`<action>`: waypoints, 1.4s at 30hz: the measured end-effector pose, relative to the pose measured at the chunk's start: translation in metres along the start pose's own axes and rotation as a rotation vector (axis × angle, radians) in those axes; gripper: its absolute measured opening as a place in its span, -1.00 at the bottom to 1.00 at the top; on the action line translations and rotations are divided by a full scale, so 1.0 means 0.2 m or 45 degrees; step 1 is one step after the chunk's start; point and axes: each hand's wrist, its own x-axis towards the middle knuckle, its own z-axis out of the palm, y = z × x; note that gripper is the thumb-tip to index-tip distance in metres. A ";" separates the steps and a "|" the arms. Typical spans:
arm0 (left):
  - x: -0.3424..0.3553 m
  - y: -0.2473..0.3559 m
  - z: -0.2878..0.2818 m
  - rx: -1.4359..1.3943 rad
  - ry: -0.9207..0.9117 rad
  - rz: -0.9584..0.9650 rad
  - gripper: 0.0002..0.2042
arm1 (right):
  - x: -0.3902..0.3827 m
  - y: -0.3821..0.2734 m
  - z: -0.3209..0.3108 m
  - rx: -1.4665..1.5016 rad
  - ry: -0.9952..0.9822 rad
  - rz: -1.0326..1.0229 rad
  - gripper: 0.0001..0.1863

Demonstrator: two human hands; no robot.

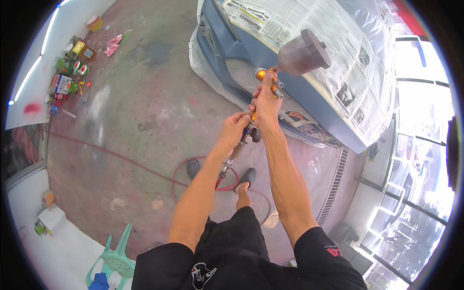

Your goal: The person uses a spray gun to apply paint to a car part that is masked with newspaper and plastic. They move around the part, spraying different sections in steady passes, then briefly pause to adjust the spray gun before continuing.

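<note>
My right hand [264, 102] grips the orange spray gun [266, 76], which has a translucent, paint-stained cup [298, 54] tilted to the right. Lower down, my left hand [235, 129] has its fingers wrapped on the fitting at the base of the gun's handle, beside my right hand. A metal attachment [237, 149] hangs below it, joined to a red hose [232, 178]. Just beyond the gun is a grey-blue vehicle bumper [319, 116], with newspaper masking [357, 63] and plastic sheeting over the panels above it.
Paint cans [65, 65] and crumpled pink paper [113, 45] lie along the left wall. A hose crosses the concrete floor [130, 111] around my feet. A green plastic chair [116, 261] stands at lower left, a floor drain grate [333, 193] and windows [415, 212] at right.
</note>
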 end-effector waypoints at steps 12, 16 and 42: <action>0.12 0.36 -0.28 0.103 -0.052 -0.080 -0.72 | 0.11 0.04 0.41 -0.098 0.106 -0.068 -0.22; 0.25 0.45 -0.30 0.115 0.048 0.088 -0.71 | 0.19 -0.04 0.57 0.002 -0.044 -0.068 -0.30; -1.04 -0.96 -1.07 1.650 0.128 -0.469 -0.57 | 0.03 -0.51 -1.92 -0.140 0.236 -0.055 -0.30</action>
